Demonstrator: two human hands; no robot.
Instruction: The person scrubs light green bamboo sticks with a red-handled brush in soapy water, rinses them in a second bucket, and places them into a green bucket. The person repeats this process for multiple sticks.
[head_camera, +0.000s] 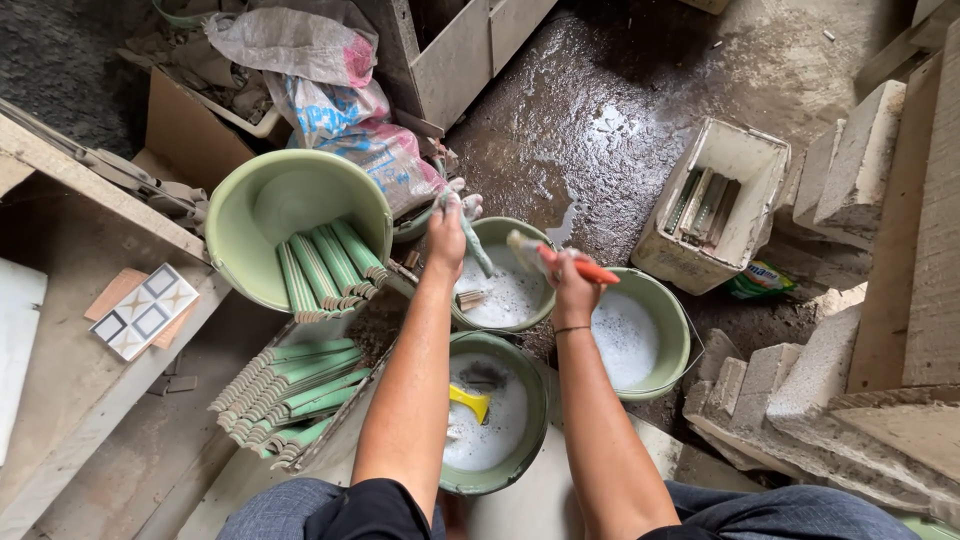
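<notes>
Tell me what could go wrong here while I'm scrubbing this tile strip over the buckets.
The wet green strip in your left hand could slip and crack against the bucket rim. Brushing with the orange-handled brush in your right hand may splash foam onto the already wet floor, making footing slippery.

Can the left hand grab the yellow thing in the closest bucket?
Probably yes, but not right now. The left hand is gripping a green strip. The yellow tool lies uncovered in the foamy near bucket, beside that arm, with nothing over it.
</notes>
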